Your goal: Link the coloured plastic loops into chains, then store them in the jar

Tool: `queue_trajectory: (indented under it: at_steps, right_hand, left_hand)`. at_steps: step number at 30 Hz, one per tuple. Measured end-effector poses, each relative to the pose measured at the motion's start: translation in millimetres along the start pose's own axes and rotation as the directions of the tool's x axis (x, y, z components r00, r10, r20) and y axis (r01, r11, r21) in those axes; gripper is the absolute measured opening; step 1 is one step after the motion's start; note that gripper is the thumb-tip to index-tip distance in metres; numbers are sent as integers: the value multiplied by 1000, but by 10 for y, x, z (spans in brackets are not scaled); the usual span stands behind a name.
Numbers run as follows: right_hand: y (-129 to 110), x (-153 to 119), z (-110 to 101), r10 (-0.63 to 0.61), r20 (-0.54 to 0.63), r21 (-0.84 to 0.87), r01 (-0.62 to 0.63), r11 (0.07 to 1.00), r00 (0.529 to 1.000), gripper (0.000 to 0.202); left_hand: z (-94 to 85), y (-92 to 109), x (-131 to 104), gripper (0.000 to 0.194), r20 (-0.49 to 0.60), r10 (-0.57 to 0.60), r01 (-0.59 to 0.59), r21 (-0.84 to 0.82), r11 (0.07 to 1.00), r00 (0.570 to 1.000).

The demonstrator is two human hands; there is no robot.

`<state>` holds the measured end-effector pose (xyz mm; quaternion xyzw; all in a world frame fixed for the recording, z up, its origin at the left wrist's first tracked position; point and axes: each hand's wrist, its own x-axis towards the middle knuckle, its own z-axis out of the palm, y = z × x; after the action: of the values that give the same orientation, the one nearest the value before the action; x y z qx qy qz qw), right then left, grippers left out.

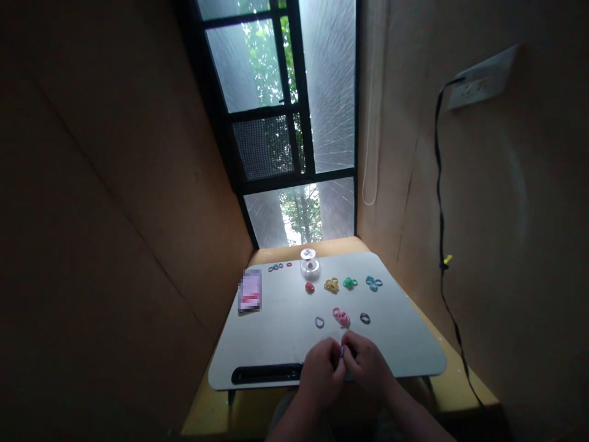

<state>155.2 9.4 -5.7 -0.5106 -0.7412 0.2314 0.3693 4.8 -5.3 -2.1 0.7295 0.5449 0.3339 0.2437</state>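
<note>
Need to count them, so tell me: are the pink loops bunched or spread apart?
Bunched: the pink loops overlap in one clump on the table, just beyond the right hand.

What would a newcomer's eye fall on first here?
Probably the tall, bright, dark-framed glass window, rising beyond the far edge of the white, round-cornered table. Next, the bare left hand and bare right hand, meeting over the table's near edge with a small purple piece between their fingertips. Beyond them sits a pink cluster of small rings, then a row of red, yellow, green and blue ring clusters farther back.
</note>
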Motion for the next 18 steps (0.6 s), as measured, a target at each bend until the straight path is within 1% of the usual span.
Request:
queue_trajectory:
  at_steps: [5, 11, 18]
  right_hand:
    - [19, 1, 11, -6, -16, 12, 6, 1000, 1000, 14]
    - [6, -6, 3, 2, -5, 7, -2, 1000, 1000, 14]
    - [21, -14, 10, -1, 3, 4, 1, 1000, 1000, 12]
  left_hand:
    - [9, -2, 0, 13, 0, -8, 8, 9, 1000, 1000]
    - [-2, 28, 5, 16, 12, -13, 13, 4, 1000, 1000]
    - [1, 50, -27, 15, 20, -11, 11, 36, 999, 1000]
